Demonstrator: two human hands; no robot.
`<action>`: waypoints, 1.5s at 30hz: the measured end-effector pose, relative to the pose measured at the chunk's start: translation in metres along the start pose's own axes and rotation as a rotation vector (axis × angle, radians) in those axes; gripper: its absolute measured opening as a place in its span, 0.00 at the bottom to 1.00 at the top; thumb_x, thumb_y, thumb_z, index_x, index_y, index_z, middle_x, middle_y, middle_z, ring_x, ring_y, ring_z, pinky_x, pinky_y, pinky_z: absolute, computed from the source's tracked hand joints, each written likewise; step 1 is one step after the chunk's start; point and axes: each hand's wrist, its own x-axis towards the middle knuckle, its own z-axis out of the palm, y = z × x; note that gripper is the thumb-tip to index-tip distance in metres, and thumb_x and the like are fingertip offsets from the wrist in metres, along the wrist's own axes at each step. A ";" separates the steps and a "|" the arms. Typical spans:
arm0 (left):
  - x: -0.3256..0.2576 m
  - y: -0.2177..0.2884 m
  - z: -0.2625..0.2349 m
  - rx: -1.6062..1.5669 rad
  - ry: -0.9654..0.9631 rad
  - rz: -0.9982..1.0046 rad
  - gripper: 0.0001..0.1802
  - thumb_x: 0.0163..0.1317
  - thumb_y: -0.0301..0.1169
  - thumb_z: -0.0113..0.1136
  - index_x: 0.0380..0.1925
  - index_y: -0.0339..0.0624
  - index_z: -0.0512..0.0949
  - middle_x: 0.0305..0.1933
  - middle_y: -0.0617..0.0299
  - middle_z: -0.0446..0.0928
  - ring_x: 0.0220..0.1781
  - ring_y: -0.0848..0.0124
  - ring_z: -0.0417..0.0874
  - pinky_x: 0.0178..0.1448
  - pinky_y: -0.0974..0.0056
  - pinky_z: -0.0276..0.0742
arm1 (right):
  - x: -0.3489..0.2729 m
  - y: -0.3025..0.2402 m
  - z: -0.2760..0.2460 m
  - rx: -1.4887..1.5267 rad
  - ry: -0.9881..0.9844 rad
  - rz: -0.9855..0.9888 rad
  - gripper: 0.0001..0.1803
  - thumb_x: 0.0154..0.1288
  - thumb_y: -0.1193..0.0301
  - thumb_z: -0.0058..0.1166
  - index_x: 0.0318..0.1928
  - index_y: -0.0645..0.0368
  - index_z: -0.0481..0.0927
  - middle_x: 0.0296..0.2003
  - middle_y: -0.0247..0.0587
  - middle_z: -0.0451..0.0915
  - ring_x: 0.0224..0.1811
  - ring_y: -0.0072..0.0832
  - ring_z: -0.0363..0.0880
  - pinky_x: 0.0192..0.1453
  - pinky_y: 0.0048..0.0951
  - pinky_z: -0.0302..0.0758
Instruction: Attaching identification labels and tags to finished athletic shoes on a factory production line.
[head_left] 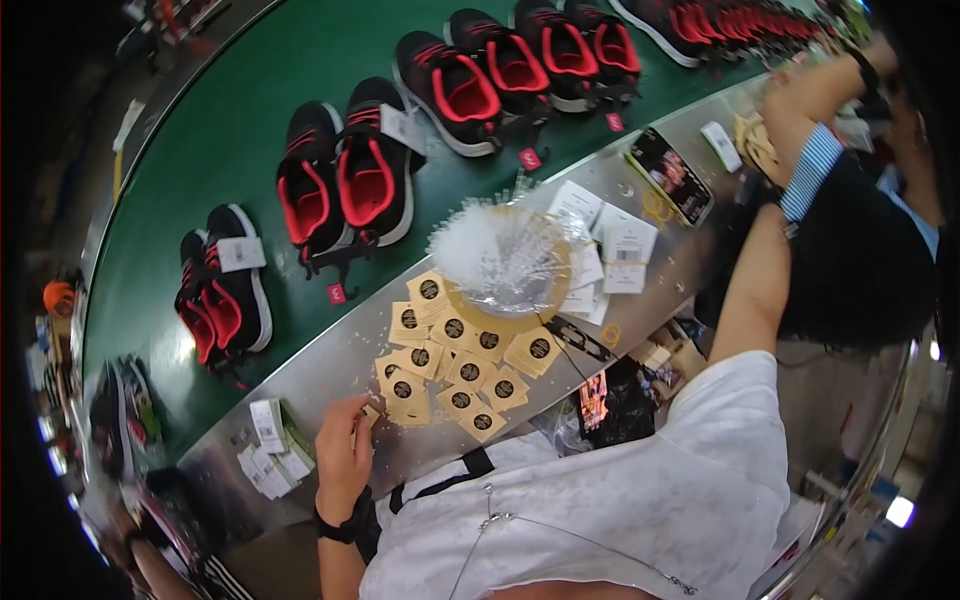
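My left hand (343, 445), with a black band at the wrist, is closed at the near edge of the metal ledge. A small tan card (371, 414) shows at its fingertips. Just right of it lies a loose spread of tan cards (453, 328) with round black prints. Behind these stands a bushy bundle of clear plastic strands (490, 240) in shiny wrap on a yellowish round base. My right forearm (757, 290) reaches up along the right side. Its hand is lost behind another person's striped sleeve, so its fingers are hidden.
Black shoes with red linings (375, 170) line a green belt (240, 130); some carry white tags. White tags (628, 250), a phone (672, 175) and rubber bands (755, 145) lie on the ledge. More white tags (272, 450) sit at left. A person in black (850, 250) is close at right.
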 end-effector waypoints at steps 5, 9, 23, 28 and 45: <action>-0.005 0.006 0.006 0.012 0.014 -0.034 0.12 0.57 0.17 0.51 0.42 0.34 0.74 0.37 0.49 0.75 0.34 0.54 0.77 0.38 0.60 0.73 | 0.024 0.057 -0.055 0.096 -0.133 -0.095 0.29 0.53 0.77 0.56 0.58 0.59 0.69 0.48 0.49 0.78 0.48 0.38 0.78 0.52 0.30 0.72; 0.006 0.005 0.007 0.046 0.010 0.087 0.11 0.59 0.20 0.52 0.42 0.36 0.74 0.36 0.50 0.75 0.36 0.54 0.77 0.40 0.60 0.73 | 0.055 0.106 -0.010 0.225 -0.352 -0.187 0.28 0.54 0.77 0.56 0.58 0.60 0.69 0.48 0.49 0.77 0.48 0.38 0.77 0.52 0.31 0.72; -0.028 -0.016 -0.012 0.009 0.129 -0.090 0.13 0.59 0.19 0.51 0.44 0.37 0.73 0.39 0.52 0.75 0.35 0.58 0.78 0.38 0.64 0.74 | 0.155 0.177 0.018 0.214 -0.607 -0.353 0.28 0.54 0.76 0.55 0.59 0.60 0.69 0.49 0.50 0.76 0.50 0.38 0.77 0.54 0.31 0.71; -0.032 -0.021 -0.015 0.005 0.204 -0.085 0.14 0.58 0.19 0.52 0.45 0.37 0.74 0.41 0.55 0.75 0.34 0.64 0.77 0.36 0.68 0.73 | 0.139 0.148 0.031 0.164 -0.589 -0.335 0.28 0.55 0.76 0.55 0.59 0.60 0.69 0.50 0.50 0.76 0.50 0.38 0.76 0.54 0.32 0.71; -0.042 -0.040 0.002 0.399 0.134 0.024 0.23 0.43 0.28 0.67 0.42 0.34 0.74 0.45 0.54 0.71 0.46 0.57 0.75 0.46 0.58 0.74 | -0.125 -0.050 -0.003 -0.171 -0.102 -0.159 0.28 0.56 0.75 0.54 0.59 0.61 0.68 0.51 0.51 0.75 0.51 0.39 0.75 0.56 0.33 0.70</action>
